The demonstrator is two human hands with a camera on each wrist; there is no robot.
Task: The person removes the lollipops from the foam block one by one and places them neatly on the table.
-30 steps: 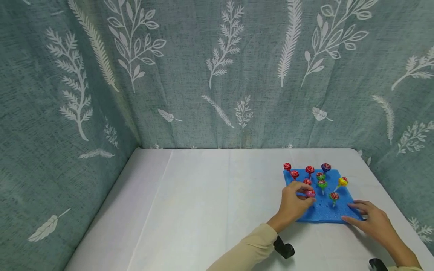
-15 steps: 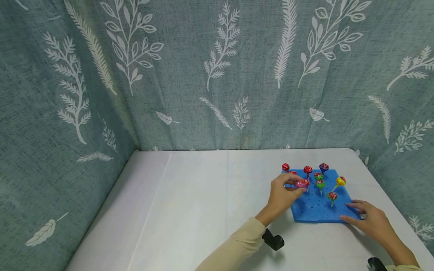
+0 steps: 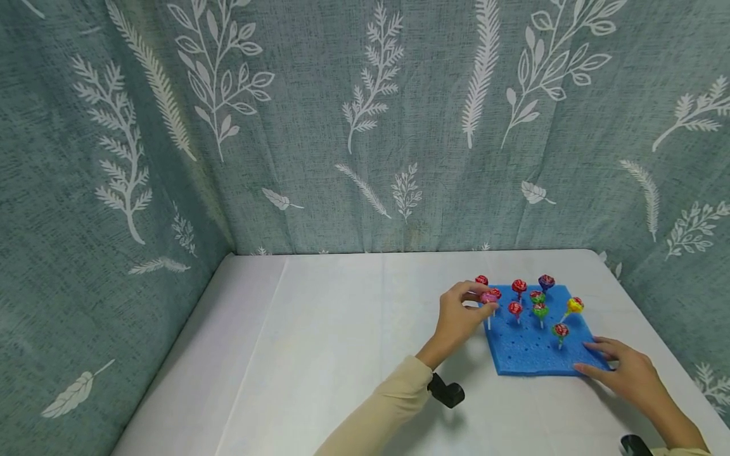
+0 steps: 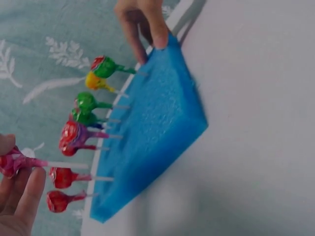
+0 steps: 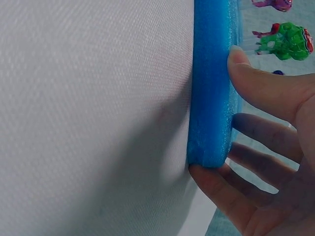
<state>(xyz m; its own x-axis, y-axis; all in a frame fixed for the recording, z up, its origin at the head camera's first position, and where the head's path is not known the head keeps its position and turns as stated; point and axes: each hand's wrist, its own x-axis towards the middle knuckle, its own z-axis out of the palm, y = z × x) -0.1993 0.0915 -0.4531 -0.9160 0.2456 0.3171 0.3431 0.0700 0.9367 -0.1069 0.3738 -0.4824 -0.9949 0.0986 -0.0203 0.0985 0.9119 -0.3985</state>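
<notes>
My left hand (image 3: 458, 315) pinches a pink-wrapped lollipop (image 4: 15, 163) by its head, over the left side of a blue foam board (image 3: 530, 358). The white stick (image 4: 68, 165) points down at the board, its tip short of the surface in the left wrist view. Several other lollipops stand in the board: red ones, such as one at its back (image 3: 519, 287), green ones (image 3: 539, 310), a leaning yellow one (image 3: 575, 306) and a dark blue one (image 3: 546, 282). My right hand (image 3: 626, 369) holds the board's near right corner, thumb on its top edge, fingers around the side.
The board lies on a white-covered table (image 3: 319, 354), near its right edge. A leaf-patterned green curtain (image 3: 319, 126) hangs behind and at the sides. Small holes dot the board's front half. Black camera mounts (image 3: 447, 391) sit at both wrists.
My left hand has carried the pink lollipop left and toward the back, from mid-board to the left side near a red one. The right hand stays at the corner.
</notes>
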